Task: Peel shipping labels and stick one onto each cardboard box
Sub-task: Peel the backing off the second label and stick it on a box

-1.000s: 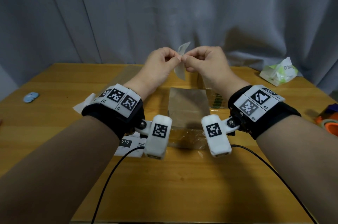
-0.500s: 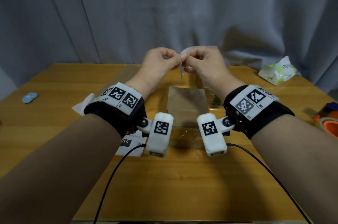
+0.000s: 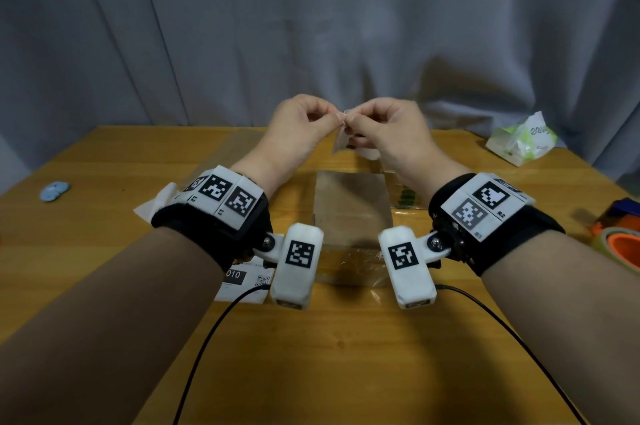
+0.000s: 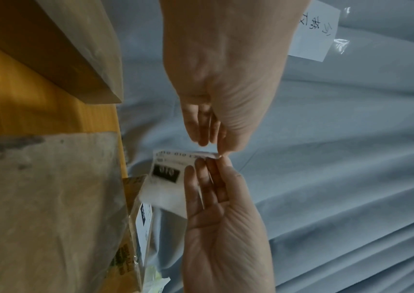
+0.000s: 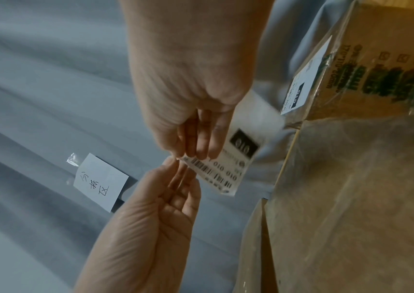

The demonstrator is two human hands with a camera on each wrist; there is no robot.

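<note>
Left of centre in the head view, left hand [image 3: 300, 133] raised above the desk [image 3: 104, 216], fingertips pinched on a corner of the label [image 5: 225, 174]. Right of it, right hand [image 3: 388, 133] pinching the same corner, remaining fingers curled. Label hanging between both hands, above the box [image 3: 349, 206] at frame centre. Step in hand: probably splitting label from backing. Next: peeling fully apart, then lowering and pressing the sticky side flat onto the box.
</note>
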